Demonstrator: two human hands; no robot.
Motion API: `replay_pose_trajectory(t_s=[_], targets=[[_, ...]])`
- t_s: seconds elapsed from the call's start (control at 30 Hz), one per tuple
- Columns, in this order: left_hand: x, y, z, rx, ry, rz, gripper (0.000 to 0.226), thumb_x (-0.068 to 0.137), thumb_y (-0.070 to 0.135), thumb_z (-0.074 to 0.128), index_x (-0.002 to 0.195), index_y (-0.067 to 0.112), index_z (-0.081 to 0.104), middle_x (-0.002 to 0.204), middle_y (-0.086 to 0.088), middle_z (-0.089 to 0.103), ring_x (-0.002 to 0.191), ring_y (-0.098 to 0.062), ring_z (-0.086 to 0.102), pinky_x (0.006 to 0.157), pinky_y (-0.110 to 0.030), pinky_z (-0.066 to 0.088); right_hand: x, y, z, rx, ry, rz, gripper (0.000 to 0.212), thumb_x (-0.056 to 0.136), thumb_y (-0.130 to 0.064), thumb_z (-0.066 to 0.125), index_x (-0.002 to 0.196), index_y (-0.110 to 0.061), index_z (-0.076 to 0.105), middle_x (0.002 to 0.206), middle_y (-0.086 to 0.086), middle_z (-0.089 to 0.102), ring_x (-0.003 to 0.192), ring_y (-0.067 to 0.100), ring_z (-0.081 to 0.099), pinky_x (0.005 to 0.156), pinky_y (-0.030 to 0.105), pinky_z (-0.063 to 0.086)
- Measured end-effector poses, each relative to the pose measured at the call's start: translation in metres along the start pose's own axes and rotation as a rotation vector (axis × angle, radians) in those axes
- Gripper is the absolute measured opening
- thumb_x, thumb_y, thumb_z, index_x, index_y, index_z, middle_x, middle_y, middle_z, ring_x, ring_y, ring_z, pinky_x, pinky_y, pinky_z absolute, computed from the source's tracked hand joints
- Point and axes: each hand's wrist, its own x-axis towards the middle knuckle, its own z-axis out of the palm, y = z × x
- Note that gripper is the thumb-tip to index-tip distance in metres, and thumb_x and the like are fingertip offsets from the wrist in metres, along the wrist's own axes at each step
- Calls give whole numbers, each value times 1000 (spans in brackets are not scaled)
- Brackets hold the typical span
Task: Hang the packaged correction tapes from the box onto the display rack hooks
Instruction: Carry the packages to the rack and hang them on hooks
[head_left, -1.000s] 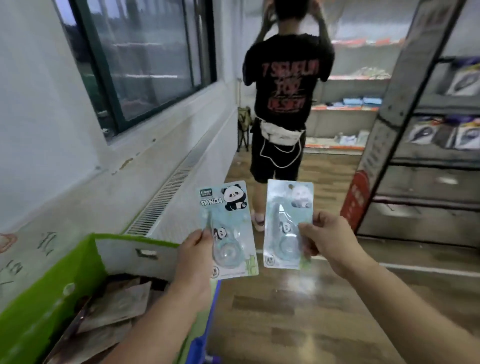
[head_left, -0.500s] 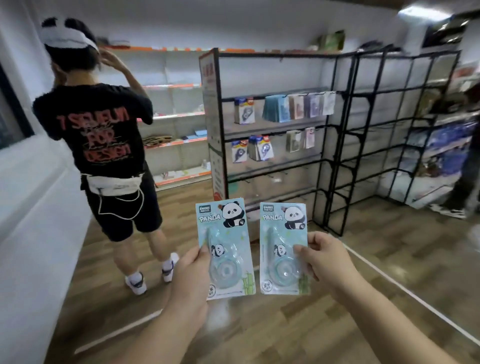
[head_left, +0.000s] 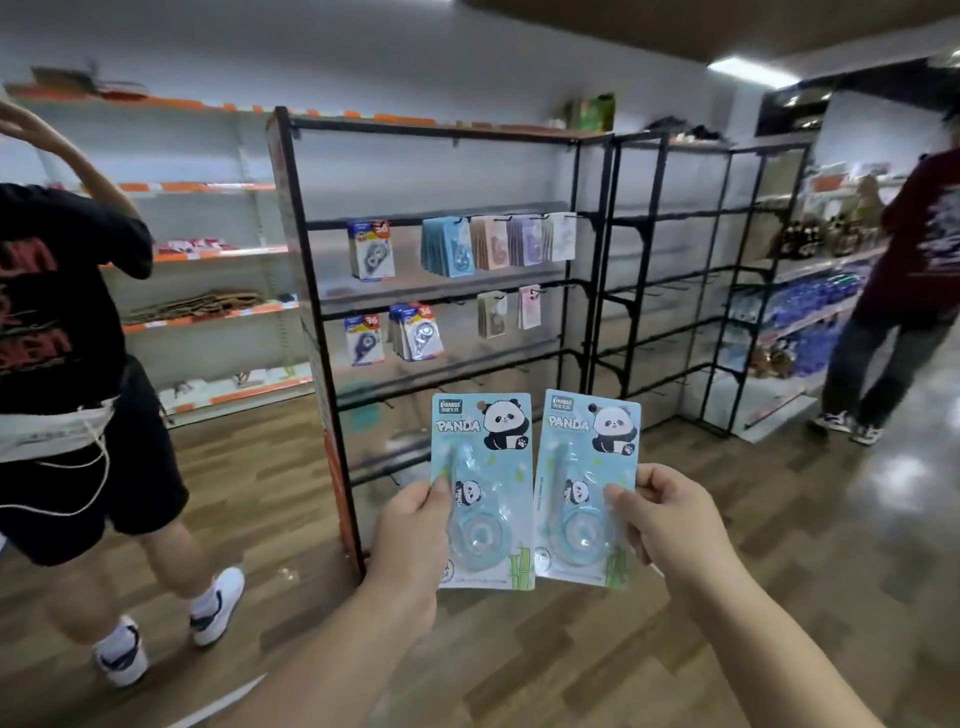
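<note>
While each hand carries one pack, the step in hand looks like the carry to the rack, with hanging not yet begun. From the head view, the left hand (head_left: 410, 530) pinches the left correction tape package (head_left: 483, 488) by its left edge, thumb on the front and the other fingers behind. The right hand (head_left: 670, 525) pinches the right correction tape package (head_left: 587, 483) by its right edge in the same way. Both cards are upright, side by side and near the camera, their top hang holes free. The box is not in view. The black display rack (head_left: 298, 260) stands farther off, straight ahead, with other hung packs (head_left: 447, 247) on its upper rows and lower rows that seem bare, though their hooks (head_left: 457, 387) are too blurred to count. One bystander (head_left: 62, 312) stands at the left and another person (head_left: 914, 270) is far to the right. The next move probably calls for stepping closer, choosing a free hook and threading one card's hole over its tip.
</note>
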Motion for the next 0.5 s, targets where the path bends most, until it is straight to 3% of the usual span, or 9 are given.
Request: replay_pose_trajectory(t_s=[0.13,0.3,0.43,0.5], targets=[[58,1,32,-3,-17,45,30,99,23,46,90,-2,61,83,-11,67,75,-22,59,70,-34,47,59,3,0,28,-10,17,5,90,1,57,89,1,61,42,-9,51,31,3,33,36,16,28],[152,-1,76,-32,-50,73,33,100,22,45,91,-6,59,81,-11,61,76,-20,51,72,-34,39,149,10,-2,-12,69,4,6,89,0,58,92,3,63,44,-6,52,32,5,35,36,17,29],[227,7,122,-52,-121,61,30,100,19,44,84,5,65,77,-4,71,76,-23,59,72,-35,44,217,3,-7,18,112,5,6,91,3,56,93,4,61,49,-3,58,30,0,42,33,11,31],[260,8,145,-44,-158,49,30,99,22,46,82,5,64,81,-9,69,76,-23,58,72,-38,43,252,7,-14,-21,147,-13,6,91,0,57,94,2,62,53,-2,59,31,-1,42,34,12,31]])
